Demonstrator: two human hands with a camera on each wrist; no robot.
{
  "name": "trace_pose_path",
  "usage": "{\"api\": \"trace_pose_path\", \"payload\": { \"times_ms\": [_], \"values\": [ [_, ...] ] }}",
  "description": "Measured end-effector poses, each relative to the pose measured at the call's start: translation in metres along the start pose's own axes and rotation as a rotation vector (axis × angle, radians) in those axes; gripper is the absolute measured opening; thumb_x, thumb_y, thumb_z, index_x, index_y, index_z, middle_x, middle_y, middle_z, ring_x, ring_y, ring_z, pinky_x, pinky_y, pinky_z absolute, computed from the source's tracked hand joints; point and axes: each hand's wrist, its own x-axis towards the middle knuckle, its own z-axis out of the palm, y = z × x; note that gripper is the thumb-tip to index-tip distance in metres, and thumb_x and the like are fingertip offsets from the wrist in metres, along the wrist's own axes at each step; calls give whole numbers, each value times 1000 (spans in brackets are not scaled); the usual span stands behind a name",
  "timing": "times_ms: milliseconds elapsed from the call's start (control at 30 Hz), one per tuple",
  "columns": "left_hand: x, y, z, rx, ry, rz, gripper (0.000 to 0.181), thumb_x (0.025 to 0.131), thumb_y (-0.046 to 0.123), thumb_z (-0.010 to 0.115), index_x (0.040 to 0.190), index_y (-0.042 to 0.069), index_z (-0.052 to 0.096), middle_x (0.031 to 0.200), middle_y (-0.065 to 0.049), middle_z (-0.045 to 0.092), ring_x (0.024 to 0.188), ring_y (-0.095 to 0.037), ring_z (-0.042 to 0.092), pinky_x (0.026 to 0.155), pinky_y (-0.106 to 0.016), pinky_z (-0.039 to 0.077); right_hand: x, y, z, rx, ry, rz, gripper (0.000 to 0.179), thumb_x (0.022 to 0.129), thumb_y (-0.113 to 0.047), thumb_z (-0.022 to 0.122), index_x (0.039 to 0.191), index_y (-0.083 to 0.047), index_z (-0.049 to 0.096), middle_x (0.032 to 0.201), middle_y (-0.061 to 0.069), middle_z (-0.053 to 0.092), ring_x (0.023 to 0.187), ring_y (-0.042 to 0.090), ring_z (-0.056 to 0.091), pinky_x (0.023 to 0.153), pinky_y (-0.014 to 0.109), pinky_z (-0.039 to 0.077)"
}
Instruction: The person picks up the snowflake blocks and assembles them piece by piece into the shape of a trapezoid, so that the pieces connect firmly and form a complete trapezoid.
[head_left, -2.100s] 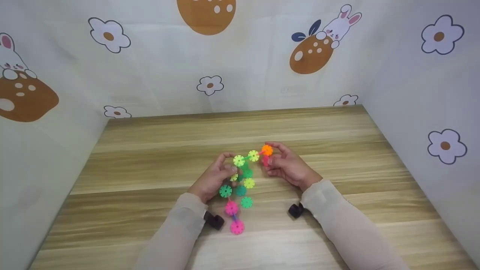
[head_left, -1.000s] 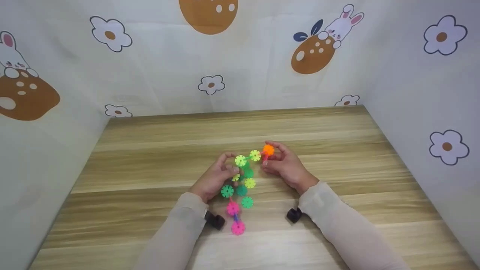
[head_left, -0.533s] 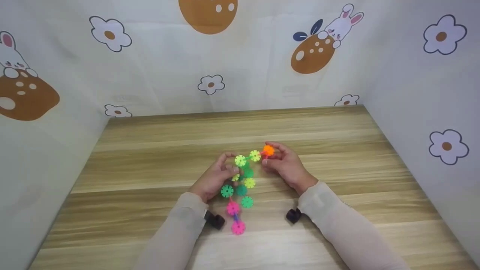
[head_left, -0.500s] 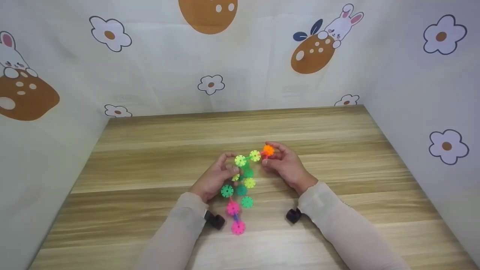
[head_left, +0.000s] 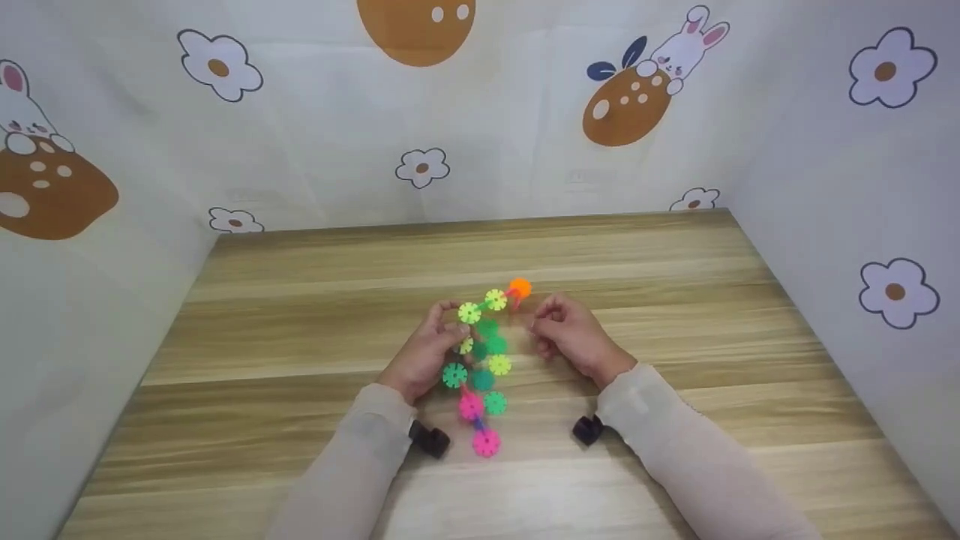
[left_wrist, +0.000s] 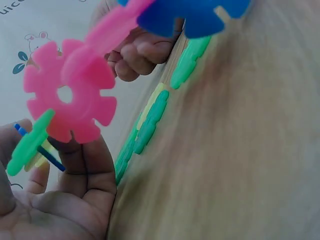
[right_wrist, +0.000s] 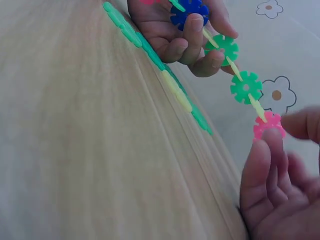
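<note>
My left hand (head_left: 424,354) pinches a chain of slotted plastic snowflake discs (head_left: 469,313), joined edge to edge. In the head view, yellow discs and an orange disc (head_left: 520,288) form its far end; a pink disc (head_left: 486,443) hangs nearest me. Close to the left wrist camera are another pink disc (left_wrist: 42,95) and a blue one (left_wrist: 175,17). My right hand (head_left: 574,337) is beside the orange end with bent fingers, a gap between them in the head view. From the right wrist, its fingertips (right_wrist: 272,137) overlap a pink disc (right_wrist: 268,121) at the chain's end.
Several loose discs lie flat on the wooden table (head_left: 315,300) beneath the chain, among them a green disc (head_left: 495,403) and a yellow disc (head_left: 500,365). Black camera mounts (head_left: 589,430) project from both wrists. A patterned cloth wall (head_left: 510,135) encloses the table's back and sides.
My right hand has let go of the chain's orange end and drawn back slightly. The chain has tilted in my left hand: its far end moved up-left, its near pink end right and up.
</note>
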Motion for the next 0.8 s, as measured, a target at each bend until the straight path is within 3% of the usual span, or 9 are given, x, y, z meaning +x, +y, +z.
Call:
{"api": "trace_pose_path", "payload": {
  "times_ms": [100, 200, 300, 367, 500, 667, 800],
  "values": [
    [0, 1, 1, -22, 40, -7, 35, 109, 11, 49, 140, 16, 34, 98, -6, 67, 68, -14, 58, 70, -30, 55, -6, -3, 0, -159, -242, 1, 14, 95, -6, 68, 106, 4, 67, 75, 0, 62, 59, 12, 52, 56, 24, 50],
    [1, 1, 2, -22, 68, -10, 33, 109, 12, 49, 138, 17, 34, 95, -6, 67, 67, -15, 57, 69, -29, 54, -11, -7, 2, -309, -499, -6, 20, 94, -7, 71, 113, -3, 78, 75, -4, 64, 58, 10, 48, 55, 22, 45],
    [2, 1, 2, -17, 85, -13, 33, 109, 13, 50, 138, 17, 35, 95, -6, 66, 68, -16, 57, 69, -29, 54, -15, -12, 8, -442, -637, -45, 27, 93, -5, 71, 118, -12, 81, 72, -5, 64, 58, 7, 46, 56, 22, 42],
    [2, 1, 1, -15, 94, -17, 34, 109, 14, 51, 139, 17, 34, 97, -6, 66, 69, -16, 56, 70, -30, 54, -18, -14, 12, -533, -656, -72, 28, 93, -5, 72, 116, -16, 83, 73, -6, 68, 61, 6, 48, 58, 21, 43],
    [2, 2, 2, -2, 111, -24, 36, 108, 15, 52, 139, 18, 35, 100, -6, 63, 71, -16, 56, 70, -31, 54, -22, -18, 18, -664, -610, -115, 20, 91, -9, 76, 107, -17, 85, 82, -7, 76, 67, 4, 53, 63, 21, 47],
    [2, 0, 1, 15, 104, -20, 44, 109, 16, 52, 149, 17, 35, 100, -5, 58, 71, -15, 55, 69, -30, 53, -21, -16, 18, -643, -555, -139, 16, 85, -2, 76, 98, -11, 83, 81, -4, 73, 68, 5, 55, 63, 22, 48],
    [1, 0, 0, 48, 81, -13, 50, 110, 17, 51, 157, 18, 35, 96, -2, 54, 73, -14, 54, 71, -29, 51, -21, -15, 16, -628, -575, -144, 24, 84, -1, 79, 106, -12, 79, 76, -7, 66, 68, 5, 55, 62, 22, 48]
  ]
}}
